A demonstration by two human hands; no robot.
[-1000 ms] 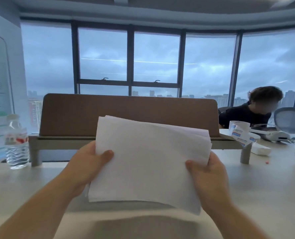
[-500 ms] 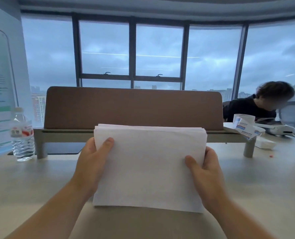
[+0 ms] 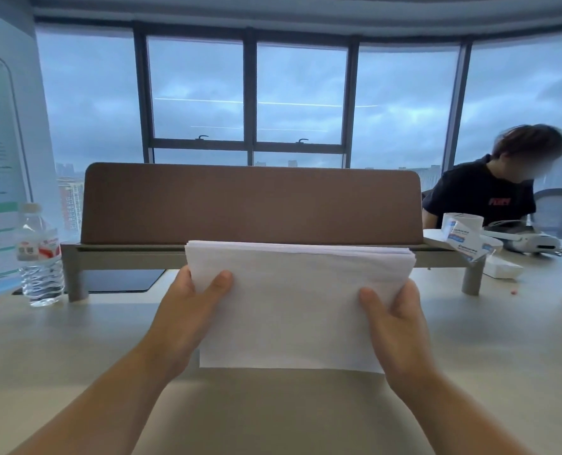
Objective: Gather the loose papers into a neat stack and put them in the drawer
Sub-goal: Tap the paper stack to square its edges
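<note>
Both forearms are reaching in from the bottom edge, and the left hand (image 3: 187,318) is clamping the left side of the stack of papers (image 3: 292,310), thumb pressing flat on the front sheet. The right hand (image 3: 396,326) is doing the same on the right side, thumb lying across the front and the other fingers hidden behind. The stack is standing nearly upright between the two hands, long edge running across, its bottom edge sitting on or just above the desk (image 3: 76,349); which of the two, I cannot tell. The top edges are lining up fairly level, with a few sheets fanning out a little at the upper right corner.

Beyond the papers, a low shelf (image 3: 125,254) is spanning the desk on short legs, carrying a brown divider panel (image 3: 250,203). A water bottle (image 3: 40,257) is standing upright at the left, just beside the shelf's leg. Off to the right, a roll of printed tape (image 3: 462,229) is resting on the shelf end, and a person in a dark shirt (image 3: 480,192) is sitting behind it. Farthest back, big windows (image 3: 247,93) are showing a grey, cloudy sky.
</note>
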